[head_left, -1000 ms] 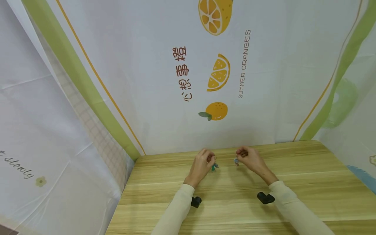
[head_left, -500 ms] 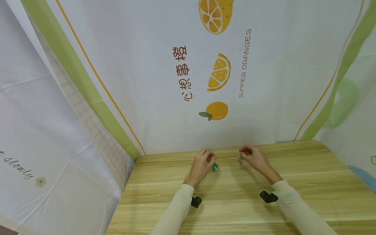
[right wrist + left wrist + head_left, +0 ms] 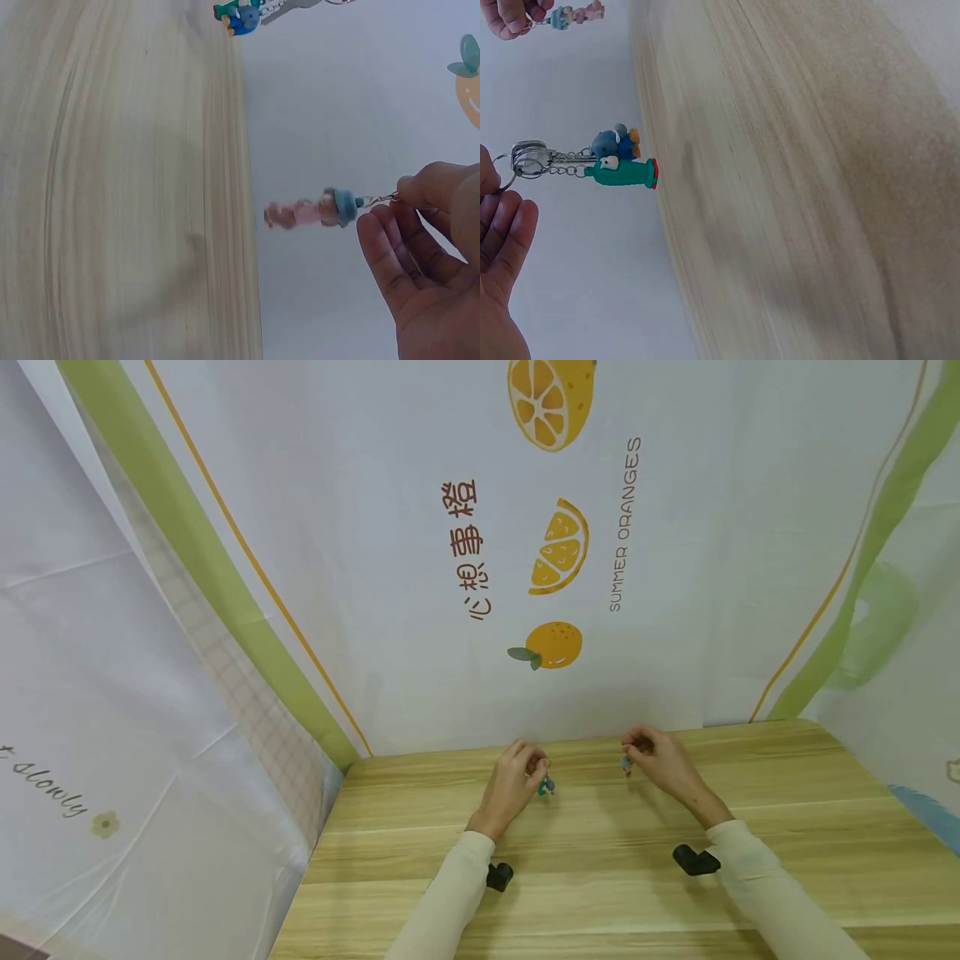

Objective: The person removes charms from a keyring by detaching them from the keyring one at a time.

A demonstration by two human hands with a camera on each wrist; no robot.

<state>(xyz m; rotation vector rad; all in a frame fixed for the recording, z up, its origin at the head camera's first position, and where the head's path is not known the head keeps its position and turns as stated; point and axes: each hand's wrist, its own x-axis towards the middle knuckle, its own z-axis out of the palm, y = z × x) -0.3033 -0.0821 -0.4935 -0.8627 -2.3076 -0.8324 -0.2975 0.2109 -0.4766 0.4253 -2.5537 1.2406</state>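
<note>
My left hand (image 3: pixel 512 783) pinches a metal split ring (image 3: pixel 505 180) over the table. From that ring hang keys (image 3: pixel 531 156) and two chained charms: a green figure (image 3: pixel 622 173) with white eyes and a red base, and a grey-blue animal figure (image 3: pixel 609 145) in blue. Thumb and finger of my right hand (image 3: pixel 666 768) pinch the small metal clasp (image 3: pixel 384 198) of a separate keychain. Its pink figurine (image 3: pixel 306 212) with a blue hat (image 3: pixel 344 208) dangles below, slightly blurred. The two hands are apart, both bunches hanging free in the air.
The wood-grain table (image 3: pixel 585 893) lies under both forearms and meets a white printed cloth (image 3: pixel 420 693) at its back edge. More cloth (image 3: pixel 172 693) hangs at the left. Black wrist devices (image 3: pixel 693 860) sit by the cuffs of the cream sleeves.
My right hand has moved to the right and slightly up with the pink figurine, away from the left hand. The left hand has stayed nearly in place; its charms have swung a little.
</note>
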